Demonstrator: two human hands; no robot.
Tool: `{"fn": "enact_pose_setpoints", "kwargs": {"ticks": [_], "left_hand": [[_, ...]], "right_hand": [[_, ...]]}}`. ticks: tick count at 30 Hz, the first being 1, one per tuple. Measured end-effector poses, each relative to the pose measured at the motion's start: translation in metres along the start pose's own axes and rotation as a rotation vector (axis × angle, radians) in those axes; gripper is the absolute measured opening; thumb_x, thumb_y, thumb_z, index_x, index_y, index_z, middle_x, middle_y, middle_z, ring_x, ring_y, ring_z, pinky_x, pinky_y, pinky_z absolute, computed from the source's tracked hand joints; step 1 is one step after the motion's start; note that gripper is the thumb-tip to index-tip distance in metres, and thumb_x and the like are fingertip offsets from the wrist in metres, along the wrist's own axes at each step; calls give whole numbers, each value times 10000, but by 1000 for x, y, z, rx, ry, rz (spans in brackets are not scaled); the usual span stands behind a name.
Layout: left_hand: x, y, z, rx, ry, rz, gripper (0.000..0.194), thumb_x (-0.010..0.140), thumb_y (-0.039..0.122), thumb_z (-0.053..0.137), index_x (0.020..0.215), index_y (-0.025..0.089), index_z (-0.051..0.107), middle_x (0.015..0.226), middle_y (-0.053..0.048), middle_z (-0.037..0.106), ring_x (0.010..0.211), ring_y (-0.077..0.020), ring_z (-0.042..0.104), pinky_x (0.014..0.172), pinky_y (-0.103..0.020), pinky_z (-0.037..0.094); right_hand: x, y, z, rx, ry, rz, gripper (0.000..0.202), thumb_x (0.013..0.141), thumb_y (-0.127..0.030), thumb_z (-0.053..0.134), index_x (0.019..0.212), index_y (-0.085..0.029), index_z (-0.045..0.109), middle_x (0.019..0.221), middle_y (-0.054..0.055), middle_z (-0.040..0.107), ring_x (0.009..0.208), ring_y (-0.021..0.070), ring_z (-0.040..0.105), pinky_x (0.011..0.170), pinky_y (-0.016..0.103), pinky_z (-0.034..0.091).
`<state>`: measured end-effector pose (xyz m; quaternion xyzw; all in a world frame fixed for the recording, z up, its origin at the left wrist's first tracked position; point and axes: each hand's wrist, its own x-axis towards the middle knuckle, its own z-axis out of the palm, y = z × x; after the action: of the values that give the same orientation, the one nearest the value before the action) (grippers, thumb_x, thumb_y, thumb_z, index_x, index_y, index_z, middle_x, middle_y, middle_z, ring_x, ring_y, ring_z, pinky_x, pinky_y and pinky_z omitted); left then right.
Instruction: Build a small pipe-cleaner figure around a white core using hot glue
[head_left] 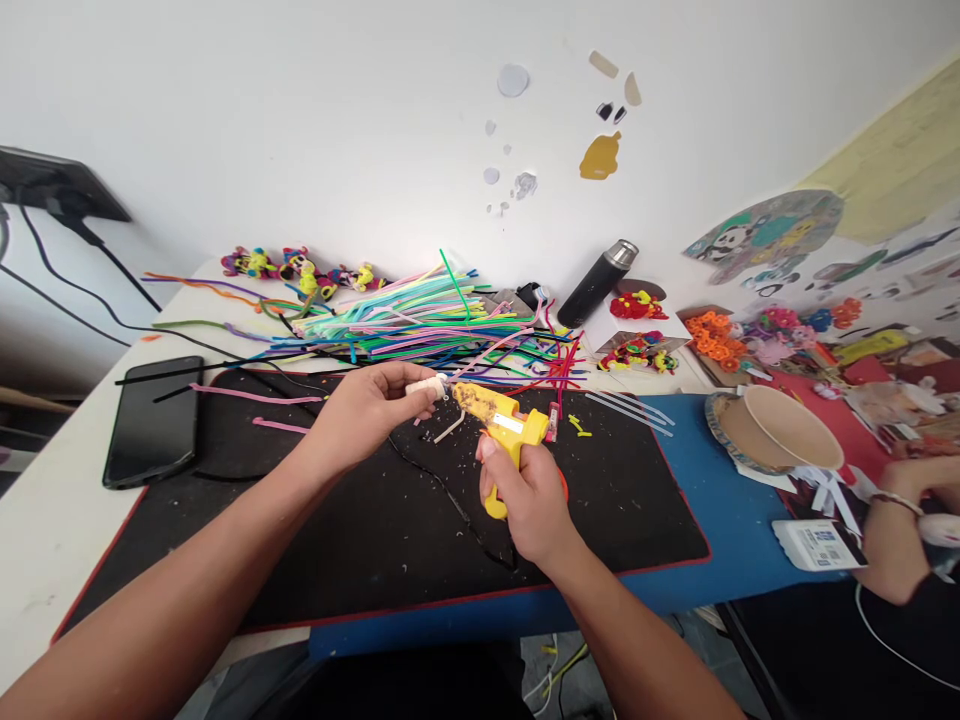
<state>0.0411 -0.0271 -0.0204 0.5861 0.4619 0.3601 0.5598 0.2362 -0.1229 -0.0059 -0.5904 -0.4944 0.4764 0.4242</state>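
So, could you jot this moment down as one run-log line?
left hand: holding cream piece | right hand: gripping yellow glue gun | nozzle: near cream piece | below: black mat | beyond: pipe cleaners

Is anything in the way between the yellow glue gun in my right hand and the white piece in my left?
No, nothing visible stands between them. The glue gun in your right hand points its tip at the end of the white piece in your left hand; I can't tell whether they touch.

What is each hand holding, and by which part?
The right hand grips a yellow glue gun by its handle; the left pinches a small whitish piece along its side.
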Motion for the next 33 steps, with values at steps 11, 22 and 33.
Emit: {"fn": "enact_pose_setpoints", "kwargs": {"ticks": [11,22,33], "left_hand": [[0,2,0,4,18,-2,474,790,582,777,1014,163,769,866,-75,783,768,-225,698,778,-344,542],[1,-3,-1,14,5,4,441,816,564,765,1026,176,767,887,-68,783,781,-222,693,788,-342,534],[-1,2,0,49,18,5,446,814,587,753,997,181,769,847,-58,773,753,-213,678,753,-325,521]], "right_hand": [[-1,0,0,-37,-2,-16,474,940,-536,551,600,-206,525,504,11,547,486,140,508,523,270,403],[-1,-1,0,-30,-3,14,457,919,-557,571,632,-203,539,504,5,546,475,139,503,507,267,400],[-1,-1,0,-31,6,33,473,908,-582,579,632,-199,550,510,8,559,486,144,526,517,267,419]]}}
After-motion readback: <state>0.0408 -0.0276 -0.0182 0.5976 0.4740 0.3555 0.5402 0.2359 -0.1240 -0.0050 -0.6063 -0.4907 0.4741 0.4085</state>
